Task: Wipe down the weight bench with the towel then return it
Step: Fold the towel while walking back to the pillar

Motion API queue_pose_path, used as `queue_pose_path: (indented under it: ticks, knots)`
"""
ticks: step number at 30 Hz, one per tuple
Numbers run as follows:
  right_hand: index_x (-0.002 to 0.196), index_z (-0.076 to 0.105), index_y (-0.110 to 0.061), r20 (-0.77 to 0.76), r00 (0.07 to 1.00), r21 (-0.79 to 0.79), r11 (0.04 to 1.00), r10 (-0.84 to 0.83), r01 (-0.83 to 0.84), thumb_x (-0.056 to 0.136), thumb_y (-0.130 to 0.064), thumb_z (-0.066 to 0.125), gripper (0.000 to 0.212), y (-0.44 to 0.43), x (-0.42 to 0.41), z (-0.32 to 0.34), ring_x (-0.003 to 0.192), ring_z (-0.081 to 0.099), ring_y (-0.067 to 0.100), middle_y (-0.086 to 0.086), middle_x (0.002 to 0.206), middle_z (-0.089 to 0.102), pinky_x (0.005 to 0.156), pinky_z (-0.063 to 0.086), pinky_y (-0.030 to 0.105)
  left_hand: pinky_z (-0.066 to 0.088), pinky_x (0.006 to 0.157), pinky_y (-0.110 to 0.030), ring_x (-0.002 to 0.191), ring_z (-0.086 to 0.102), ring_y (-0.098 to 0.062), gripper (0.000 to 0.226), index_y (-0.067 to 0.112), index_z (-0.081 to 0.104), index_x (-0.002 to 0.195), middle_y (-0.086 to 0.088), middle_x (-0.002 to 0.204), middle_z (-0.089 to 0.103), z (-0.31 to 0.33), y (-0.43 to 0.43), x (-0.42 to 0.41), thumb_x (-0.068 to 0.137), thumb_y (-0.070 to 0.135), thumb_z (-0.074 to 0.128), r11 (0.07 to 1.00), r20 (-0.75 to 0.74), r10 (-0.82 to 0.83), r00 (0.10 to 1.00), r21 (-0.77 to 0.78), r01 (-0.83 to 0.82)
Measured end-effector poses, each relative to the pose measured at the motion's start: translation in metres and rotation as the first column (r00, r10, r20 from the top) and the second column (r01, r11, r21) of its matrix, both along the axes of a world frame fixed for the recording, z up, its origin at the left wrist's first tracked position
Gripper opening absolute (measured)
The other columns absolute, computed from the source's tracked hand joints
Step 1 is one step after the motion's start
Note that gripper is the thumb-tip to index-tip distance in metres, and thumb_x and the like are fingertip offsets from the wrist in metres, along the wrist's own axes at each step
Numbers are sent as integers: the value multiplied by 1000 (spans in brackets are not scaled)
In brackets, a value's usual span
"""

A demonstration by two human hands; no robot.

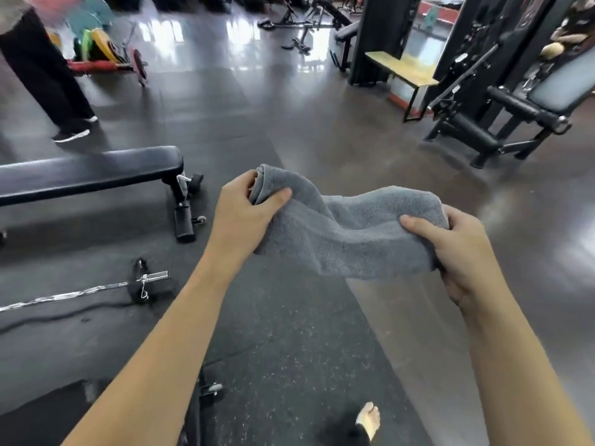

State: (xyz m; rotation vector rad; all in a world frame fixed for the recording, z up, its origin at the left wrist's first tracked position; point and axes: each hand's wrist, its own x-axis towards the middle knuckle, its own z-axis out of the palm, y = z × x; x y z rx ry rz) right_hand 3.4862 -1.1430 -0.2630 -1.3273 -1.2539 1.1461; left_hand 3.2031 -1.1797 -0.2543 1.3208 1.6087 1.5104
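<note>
Both grips are closed on the grey towel (347, 233): the left hand (244, 217) pinches one bunched end with the thumb pressed over the fold and the fingers curled behind, and the right hand (457, 252) clamps the other end, thumb on top and fingers wrapped underneath. The towel hangs between them in the air, folded into a thick band that sags and twists slightly in the middle, touching nothing but the hands. Both forearms are bare and reach forward from the bottom of the view.

Below the arms lies a speckled black rubber mat (283, 365), with the person's foot (368, 420) showing at the lower edge. To the left on the mat rests a chrome barbell (80, 292) with a collar near its end. Beyond it stands the flat black weight bench (87, 173), well apart from the towel, its padded top running off the left edge and its wheeled foot on the mat.

Farther off, another person's dark trouser legs (42, 75) stand at upper left beside a rack of coloured plates (96, 43). At upper right are a wooden-topped bench (402, 67) and a black exercise machine (515, 117) on the glossy floor.
</note>
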Motion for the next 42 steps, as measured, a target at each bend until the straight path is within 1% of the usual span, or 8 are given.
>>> queue_pose_path:
  ticks: [3,10,15,19,22,26,39,42]
  knots:
    - [97,79,-16,-43,997,-14,998,64,-65,66,-31,87,36,81,12,-18,86,78,26,7,94,81,74,63,43,57,78,-46,82,70,-24,17,6,71,92,-13,91,76,-13,65,12,88,23,76,998,-45,67,997,9,-66]
    - [96,76,-12,-50,969,-61,967,244,-247,80,-7,83,18,271,21,-27,96,77,35,10,96,81,83,62,44,52,68,-30,71,62,-3,12,12,72,92,-7,86,76,-21,199,27,91,23,74,958,-100,284,953,-12,-287]
    - [95,77,-12,-44,920,-70,918,389,-391,78,0,82,21,395,-15,-34,86,76,23,8,94,81,76,62,35,56,81,-43,87,71,-22,9,15,72,96,-7,94,76,-37,289,-1,93,24,70,915,-63,399,915,-45,-402]
    - [95,73,-12,-77,899,-66,898,431,-436,77,8,79,28,489,-64,-57,91,74,24,9,99,80,85,58,42,53,77,-29,83,66,-5,6,24,72,97,7,92,75,-68,363,-41,95,20,68,912,19,408,913,-47,-407]
    - [96,72,-12,-71,884,-85,881,461,-466,78,7,79,27,562,-108,-75,89,75,19,3,94,80,86,59,40,54,81,-30,88,67,-8,10,19,73,103,4,97,77,-91,432,-82,94,20,68,907,87,421,903,-61,-417]
    - [104,72,-4,-52,881,-137,870,471,-473,81,2,80,26,666,-171,-80,89,74,20,7,98,79,86,58,40,51,73,-17,80,66,0,5,16,72,98,11,87,75,-101,531,-143,95,16,69,904,135,428,894,-81,-420]
    - [109,76,-6,-135,863,-109,858,487,-501,82,-1,79,27,989,-361,-83,92,77,21,11,104,81,81,62,29,57,84,-45,86,68,-13,12,13,73,98,-5,95,77,-84,850,-332,93,24,71,886,61,461,885,-83,-456]
    - [111,76,-7,-147,844,-93,842,516,-531,82,-2,80,29,1081,-401,-92,95,77,22,10,106,81,82,62,30,55,81,-43,85,66,-13,13,14,73,97,-11,95,77,-92,934,-371,92,26,71,871,51,491,870,-60,-488]
